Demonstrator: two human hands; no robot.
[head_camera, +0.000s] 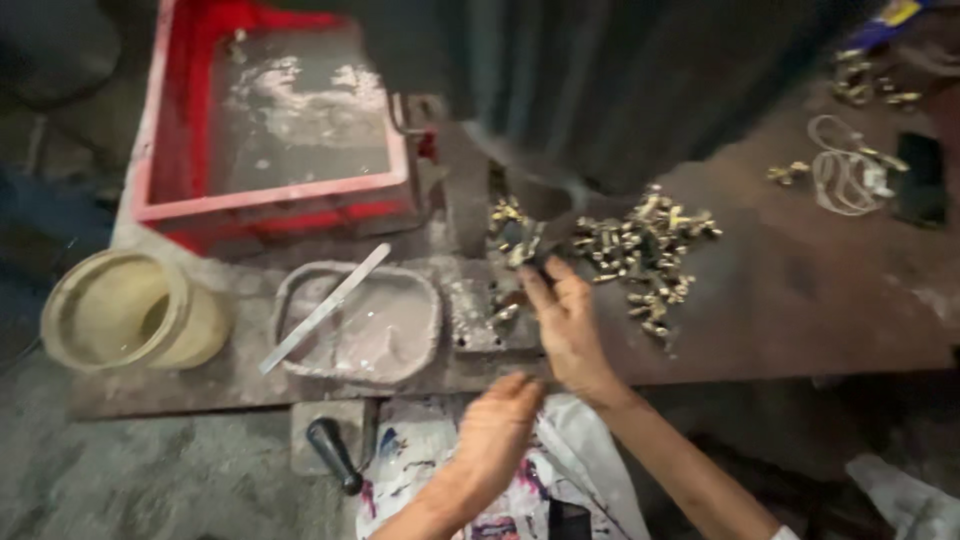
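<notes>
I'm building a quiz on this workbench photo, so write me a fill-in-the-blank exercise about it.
1. The right hand reaches toward a heap of small ____-coloured metal fittings.
2. A flat metal strip lies slanted across the shallow grey ____.
3. The big plastic crate at the back is ____.
4. The round cream tub lies to the ____ of the shallow grey vessel.

Missing words: brass; tray; red; left
</notes>
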